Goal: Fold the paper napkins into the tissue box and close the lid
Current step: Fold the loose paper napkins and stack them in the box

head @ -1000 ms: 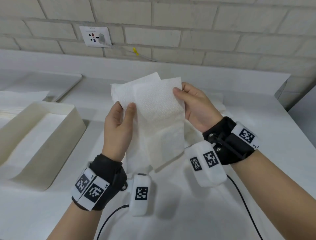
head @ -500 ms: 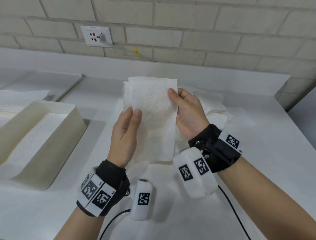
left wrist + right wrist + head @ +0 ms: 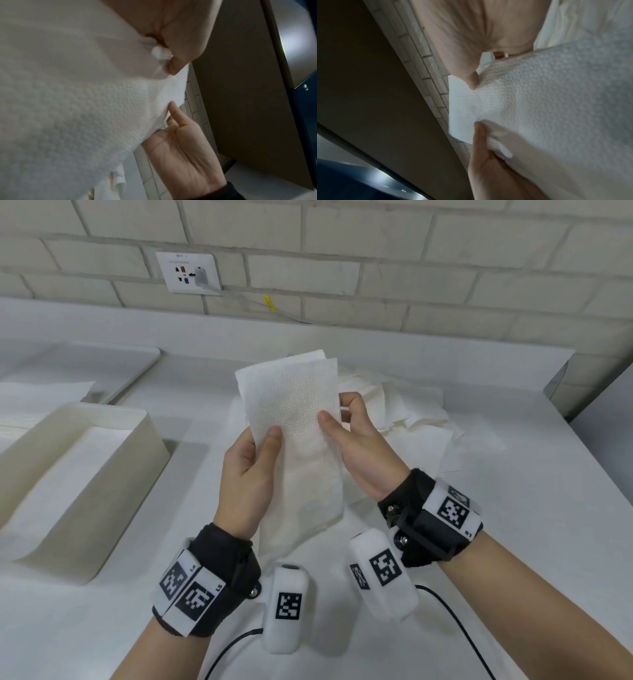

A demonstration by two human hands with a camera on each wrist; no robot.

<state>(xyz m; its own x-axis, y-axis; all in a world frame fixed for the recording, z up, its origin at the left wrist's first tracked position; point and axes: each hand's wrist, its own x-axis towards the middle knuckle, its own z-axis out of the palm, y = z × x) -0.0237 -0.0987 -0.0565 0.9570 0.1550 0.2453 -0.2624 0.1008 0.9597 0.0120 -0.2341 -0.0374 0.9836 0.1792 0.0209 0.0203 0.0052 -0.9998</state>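
A pale brick wall with a wall socket (image 3: 187, 272) backs the white tabletop (image 3: 513, 542) where we work. We hold one napkin (image 3: 291, 419) upright above the middle of the tabletop, folded lengthwise into a narrow strip; its lower end hangs down toward the surface. Our left hand (image 3: 246, 470) pinches its left edge between thumb and fingers, and our right hand (image 3: 359, 446) pinches the right edge the same way, thumb on the front face.

The tissue box (image 3: 113, 474) sits open at nine o'clock, well apart from the napkin. White paper already lies flat inside it, so we judge some napkins are packed. At about two o'clock from our hands a loose heap of napkins (image 3: 404, 412) lies crumpled on the tabletop, not yet folded.

We judge the task partway through: this napkin still needs its fold finished and a move into the box, the heap remains, and the lid is not yet on. A flat white panel (image 3: 85, 364) at ten o'clock may be the lid; we cannot tell.
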